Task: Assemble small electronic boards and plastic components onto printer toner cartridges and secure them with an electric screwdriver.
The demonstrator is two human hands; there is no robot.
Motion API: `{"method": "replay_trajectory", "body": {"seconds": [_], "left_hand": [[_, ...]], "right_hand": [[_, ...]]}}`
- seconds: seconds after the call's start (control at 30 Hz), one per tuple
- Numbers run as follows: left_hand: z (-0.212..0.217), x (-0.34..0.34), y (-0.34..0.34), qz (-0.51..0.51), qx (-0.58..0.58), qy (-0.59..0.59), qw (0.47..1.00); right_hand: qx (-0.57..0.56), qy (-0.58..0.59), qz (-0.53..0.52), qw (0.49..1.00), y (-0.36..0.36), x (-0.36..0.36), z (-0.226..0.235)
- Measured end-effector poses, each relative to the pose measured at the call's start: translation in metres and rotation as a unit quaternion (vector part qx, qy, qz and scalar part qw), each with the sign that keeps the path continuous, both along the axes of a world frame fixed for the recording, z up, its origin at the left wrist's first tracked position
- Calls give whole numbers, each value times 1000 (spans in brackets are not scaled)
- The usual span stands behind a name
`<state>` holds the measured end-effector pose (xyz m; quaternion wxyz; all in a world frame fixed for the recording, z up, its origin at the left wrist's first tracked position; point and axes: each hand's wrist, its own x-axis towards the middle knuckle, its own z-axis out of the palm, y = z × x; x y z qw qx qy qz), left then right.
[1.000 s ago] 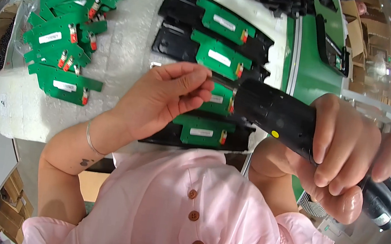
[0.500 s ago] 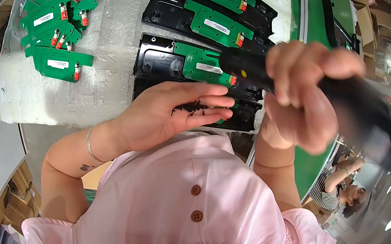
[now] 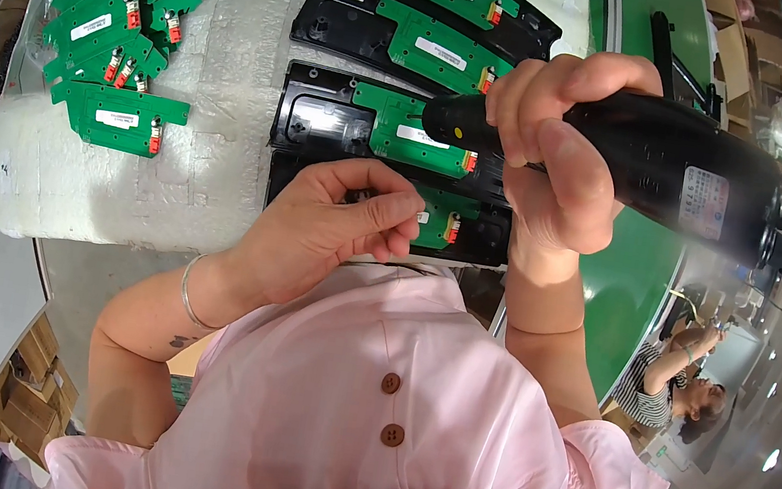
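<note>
Wrapped around a black electric screwdriver (image 3: 673,150), my right hand (image 3: 570,165) holds it nearly level, with its tip end pointing left over a green circuit board (image 3: 395,147). That board lies in a long black plastic housing (image 3: 311,119). My left hand (image 3: 325,214) is curled palm-inward over the nearest black housing (image 3: 487,244), thumb against the fingers. Small black screws sit inside it, mostly covered by the fingers. Another green circuit board (image 3: 435,234) shows just past the left fingertips. The screwdriver's bit is hard to make out against the board.
Two more black housings with boards (image 3: 344,20) lie farther back in the row. A heap of loose green circuit boards (image 3: 95,23) is at the left on the white foam-like surface (image 3: 218,117). A green table (image 3: 633,281) stands to the right; a person in stripes (image 3: 658,386) is beyond it.
My left hand has closed from a flat open palm over the screws. The right hand and screwdriver have shifted slightly left, and the screwdriver now lies more level.
</note>
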<state>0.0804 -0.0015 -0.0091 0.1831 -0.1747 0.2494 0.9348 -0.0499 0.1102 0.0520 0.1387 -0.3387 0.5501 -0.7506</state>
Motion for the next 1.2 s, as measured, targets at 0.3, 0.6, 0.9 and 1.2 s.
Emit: {"method": "replay_trajectory", "body": {"seconds": [0.3, 0.6, 0.9, 1.2], "left_hand": [[3, -1, 0, 50, 68, -19, 996], [1, -13, 4, 78, 131, -44, 987], [-4, -16, 9, 70, 167, -12, 983], [-8, -19, 10, 59, 175, 30, 982]], "right_hand": [[38, -1, 25, 999, -4, -2, 1], [-108, 111, 160, 975, 32, -3, 55], [-131, 65, 148, 978, 35, 9, 60], [-156, 49, 112, 980, 34, 12, 59]]}}
